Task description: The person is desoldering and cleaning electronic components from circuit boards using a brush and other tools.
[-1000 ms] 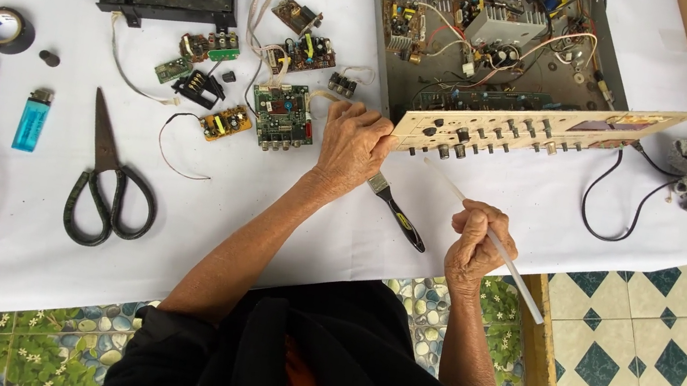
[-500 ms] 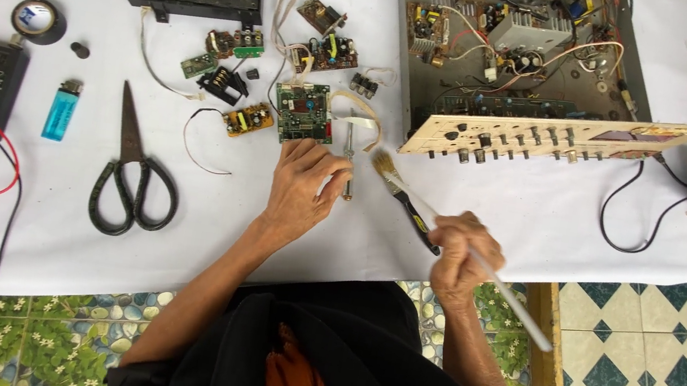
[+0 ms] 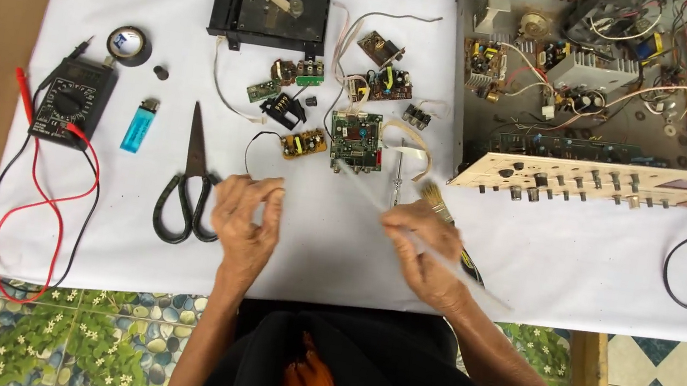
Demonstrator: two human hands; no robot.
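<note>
The right hand [image 3: 425,255] grips a thin pale rod [image 3: 379,197] slanting toward the green circuit board [image 3: 356,139] mid-cloth, the left hand [image 3: 245,215] curls empty beside the scissors [image 3: 191,179]; better steady that board first.

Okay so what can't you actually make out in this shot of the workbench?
- Head view: whatever the right hand grips is motion-blurred; only a pale streak shows.
- The paintbrush handle is covered by that hand.
- The left hand is curled, so I cannot tell if it holds anything.
- The open amplifier chassis is cut off by the top edge.
- Parts on the green circuit board are too small to identify.
</note>
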